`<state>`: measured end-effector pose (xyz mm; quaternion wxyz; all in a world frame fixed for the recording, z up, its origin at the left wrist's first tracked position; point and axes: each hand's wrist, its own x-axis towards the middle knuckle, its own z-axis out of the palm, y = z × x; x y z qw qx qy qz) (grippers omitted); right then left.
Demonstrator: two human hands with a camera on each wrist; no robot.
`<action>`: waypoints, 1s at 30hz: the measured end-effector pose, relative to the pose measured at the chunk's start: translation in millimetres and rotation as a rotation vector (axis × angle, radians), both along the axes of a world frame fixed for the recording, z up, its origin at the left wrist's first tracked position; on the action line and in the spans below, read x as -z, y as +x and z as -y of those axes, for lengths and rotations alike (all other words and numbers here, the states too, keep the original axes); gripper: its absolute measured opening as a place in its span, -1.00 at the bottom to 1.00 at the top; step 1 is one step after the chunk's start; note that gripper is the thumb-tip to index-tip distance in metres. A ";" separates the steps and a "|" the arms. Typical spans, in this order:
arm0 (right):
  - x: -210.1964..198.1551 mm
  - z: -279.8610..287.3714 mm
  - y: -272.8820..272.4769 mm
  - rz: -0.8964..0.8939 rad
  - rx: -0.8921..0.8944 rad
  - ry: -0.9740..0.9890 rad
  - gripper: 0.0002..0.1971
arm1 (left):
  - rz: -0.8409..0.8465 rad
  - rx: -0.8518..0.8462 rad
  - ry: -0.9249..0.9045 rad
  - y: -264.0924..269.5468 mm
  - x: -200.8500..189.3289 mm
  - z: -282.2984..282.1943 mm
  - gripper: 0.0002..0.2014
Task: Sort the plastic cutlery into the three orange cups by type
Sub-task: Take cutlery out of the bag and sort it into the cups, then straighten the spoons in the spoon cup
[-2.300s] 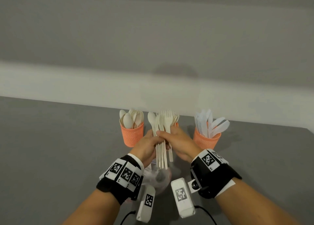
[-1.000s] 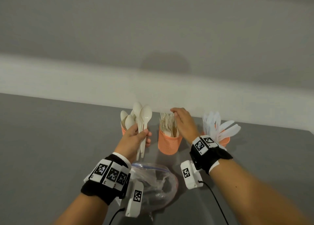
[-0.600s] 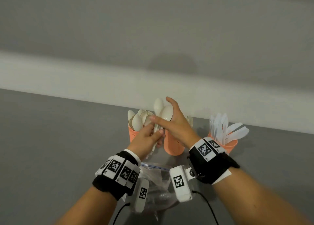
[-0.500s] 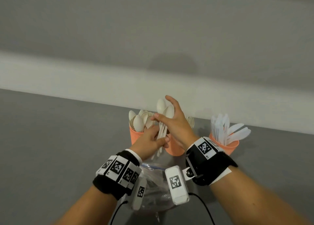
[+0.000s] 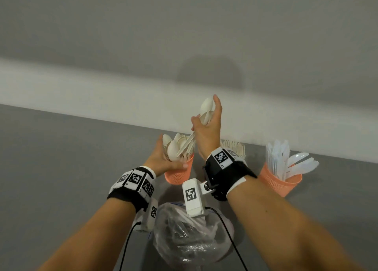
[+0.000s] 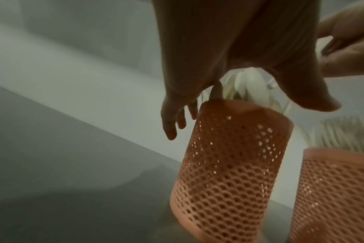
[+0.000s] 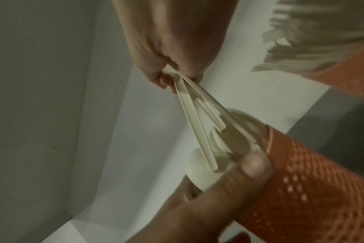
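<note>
The right hand [image 5: 207,125] pinches a bunch of spoons [image 5: 201,125] over the spoon cup [image 5: 180,173], which the left hand [image 5: 163,160] holds near the table's [image 5: 61,158] back edge; next, I think, slide the handles in.

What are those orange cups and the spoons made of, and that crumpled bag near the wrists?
Cups: likely plastic, matte orange, the wall pierced by a mesh of small holes.
Spoons: thin cream plastic by their look, smooth with a slight sheen; wood or fibre can't be ruled out.
Bag: clear thin plastic film, wrinkled and glossy with bright highlights.
</note>
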<state>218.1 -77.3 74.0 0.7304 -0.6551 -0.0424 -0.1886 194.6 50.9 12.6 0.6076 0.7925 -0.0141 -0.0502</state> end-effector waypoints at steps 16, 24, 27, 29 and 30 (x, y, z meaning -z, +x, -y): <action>64.4 8.8 9.8 0.068 0.095 -0.924 -0.60 | 0.054 0.057 -0.113 16.8 16.3 -6.1 -0.27; 44.1 12.1 -9.5 -0.133 -0.221 -0.998 -0.38 | 0.057 0.040 -0.072 11.7 8.0 -4.2 0.04; 16.0 18.3 -33.3 -0.013 -0.170 -0.921 -0.49 | 0.132 -0.194 0.019 1.1 0.8 -7.4 0.25; -0.9 29.1 -54.1 -0.009 -0.177 -0.968 -0.59 | 0.326 -0.373 0.101 -17.4 -3.6 -8.8 -0.11; -7.5 36.8 -65.5 -0.042 -0.209 -0.998 -0.65 | 0.422 -0.385 0.149 -28.2 -4.6 -9.9 -0.34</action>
